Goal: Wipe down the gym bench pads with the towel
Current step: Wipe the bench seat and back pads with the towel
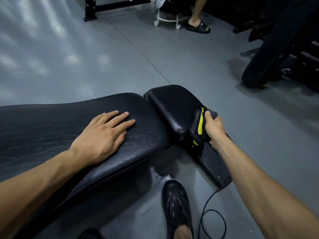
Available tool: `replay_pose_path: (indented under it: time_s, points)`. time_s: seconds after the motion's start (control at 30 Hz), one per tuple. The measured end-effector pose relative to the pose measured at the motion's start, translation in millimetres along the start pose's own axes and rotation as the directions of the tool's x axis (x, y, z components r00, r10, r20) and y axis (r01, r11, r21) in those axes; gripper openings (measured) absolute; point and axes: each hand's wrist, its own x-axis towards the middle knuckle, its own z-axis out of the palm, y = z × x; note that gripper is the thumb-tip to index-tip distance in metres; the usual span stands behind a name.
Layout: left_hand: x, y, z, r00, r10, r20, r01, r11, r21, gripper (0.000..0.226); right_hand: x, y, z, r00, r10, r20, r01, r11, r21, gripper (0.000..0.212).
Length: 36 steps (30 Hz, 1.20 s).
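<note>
While the left hand lies flat, fingers straight, on the long black leather bench pad mid-frame, the right hand grips a dark grey towel with yellow trim against the smaller black seat pad's right edge.

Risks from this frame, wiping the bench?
1. The right hand grips the towel bunched at the small pad's near edge, so little cloth may touch the pad and most of its top could go unwiped.
2. The left hand lies flat on the long pad; that patch may be missed or re-smudged.
3. A black cable loops on the floor beside the shoe: a possible trip.
</note>
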Motion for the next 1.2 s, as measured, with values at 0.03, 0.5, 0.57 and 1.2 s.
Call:
replay_pose_path:
  time_s: [0.03,0.5,0.57,1.2]
  points:
    - [-0.2,0.0,-0.7,1.0,-0.009,0.004,0.009,1.0,0.001,0.056,7.7,-2.8,0.7,1.0,-0.009,-0.001,0.009,1.0,-0.017,0.059]
    - [3.5,-3.1,3.1,0.999,0.004,0.031,-0.006,0.998,0.06,0.052,93.7,-109.9,40.7,0.914,-0.035,0.405,0.269,0.798,-0.539,0.062]
    - [3.9,-5.2,4.2,0.999,0.009,0.04,-0.012,0.998,0.056,0.052,98.2,-123.4,63.1,0.911,-0.074,0.405,0.318,0.752,-0.578,0.06]
    - [3.1,-5.9,3.5,1.0,0.018,0.0,-0.018,1.0,0.001,0.05,-17.5,-82.7,72.7,0.291,-0.53,0.796,0.956,0.131,-0.263,0.057]
